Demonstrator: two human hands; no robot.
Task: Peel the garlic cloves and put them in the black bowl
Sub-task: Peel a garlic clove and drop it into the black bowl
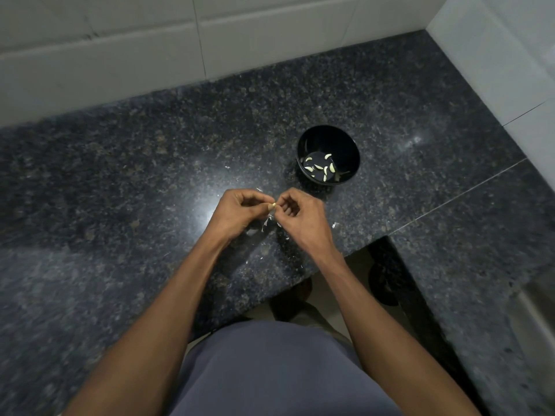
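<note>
While both forearms reach forward from the near edge and converge over the middle of the dark speckled tabletop, the left hand and right hand meet almost knuckle to knuckle, backs turned up toward the camera. The left fingers are curled in, and its thumb and fingertips pinch a small pale clove that shows only as a tip between the two hands. The right fingers are curled as well and close on the same clove from the right. So little of the clove is visible that its long axis cannot be told for sure; the exposed end points toward the right hand. Thin white bits of skin lie scattered on the tabletop below and around the hands. The bowl, black and round, stands upright farther away and to the right of the hands, apart from them. On its bottom lie several peeled cloves, curved and pale, pointing in mixed directions. White tiled walls stand at the far and right sides.
</note>
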